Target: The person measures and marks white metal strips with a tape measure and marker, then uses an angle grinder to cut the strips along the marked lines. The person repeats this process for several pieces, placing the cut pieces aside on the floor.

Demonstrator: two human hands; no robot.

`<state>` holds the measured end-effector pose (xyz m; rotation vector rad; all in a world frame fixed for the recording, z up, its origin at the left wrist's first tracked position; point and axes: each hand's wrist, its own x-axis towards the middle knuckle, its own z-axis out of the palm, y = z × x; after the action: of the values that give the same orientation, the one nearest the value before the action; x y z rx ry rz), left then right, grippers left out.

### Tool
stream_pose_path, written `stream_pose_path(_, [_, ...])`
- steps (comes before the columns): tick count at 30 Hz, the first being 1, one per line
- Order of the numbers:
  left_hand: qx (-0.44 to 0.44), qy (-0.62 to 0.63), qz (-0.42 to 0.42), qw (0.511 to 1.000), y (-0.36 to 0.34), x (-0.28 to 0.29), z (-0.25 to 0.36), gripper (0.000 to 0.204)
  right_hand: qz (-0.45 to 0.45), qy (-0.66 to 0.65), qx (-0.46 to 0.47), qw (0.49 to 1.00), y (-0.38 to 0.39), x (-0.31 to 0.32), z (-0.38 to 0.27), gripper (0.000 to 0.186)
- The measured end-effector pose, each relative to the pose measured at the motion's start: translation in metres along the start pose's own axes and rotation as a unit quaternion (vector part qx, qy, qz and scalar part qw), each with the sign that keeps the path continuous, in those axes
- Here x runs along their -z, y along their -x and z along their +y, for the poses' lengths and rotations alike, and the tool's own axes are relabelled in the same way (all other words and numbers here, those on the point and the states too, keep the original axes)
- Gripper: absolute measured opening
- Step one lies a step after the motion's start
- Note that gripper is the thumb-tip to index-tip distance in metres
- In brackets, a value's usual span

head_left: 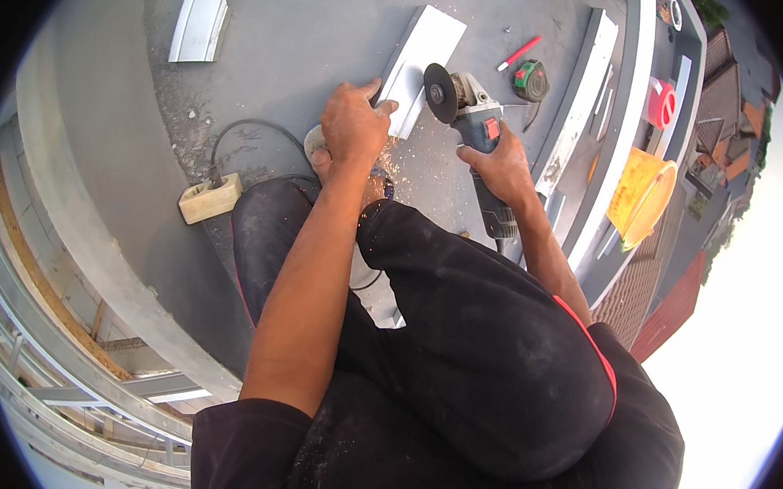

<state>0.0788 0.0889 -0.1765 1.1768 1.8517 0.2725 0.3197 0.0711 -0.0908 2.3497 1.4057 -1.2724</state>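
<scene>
My left hand (pixel 356 126) grips the near left edge of a short white metal channel piece (pixel 432 45) lying on the grey concrete. My right hand (pixel 501 166) is wrapped round the body of an angle grinder (pixel 479 129). The grinder's dark cutting disc (pixel 440 93) is at the right side of the channel; whether it touches the metal I cannot tell. Orange sparks (pixel 391 162) scatter below the channel's near end, close to my left wrist and foot.
A pale extension socket (pixel 210 199) with a plugged-in cable lies left of my knee. Another metal offcut (pixel 200 18) rests at the far left. A red marker (pixel 520 53) and tape measure (pixel 531 81) lie beyond the grinder. Long metal channels (pixel 580 99) and a yellow bucket (pixel 643 197) line the right.
</scene>
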Motion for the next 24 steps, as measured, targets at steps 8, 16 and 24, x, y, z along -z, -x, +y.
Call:
stream_pose_path(8, [-0.017, -0.007, 0.009, 1.0, -0.002, -0.004, -0.005, 0.054, 0.005, -0.002, 0.002, 1.0, -0.002, -0.003, 0.0, 0.072])
stream_pose_path(16, [0.014, 0.03, -0.015, 0.999, -0.001, 0.0, -0.001, 0.052, 0.016, -0.018, 0.01, 1.0, -0.001, -0.002, -0.011, 0.068])
stream_pose_path(24, [-0.016, -0.003, 0.007, 1.0, -0.002, -0.005, -0.007, 0.053, 0.023, -0.032, 0.019, 0.999, -0.014, -0.007, -0.005, 0.071])
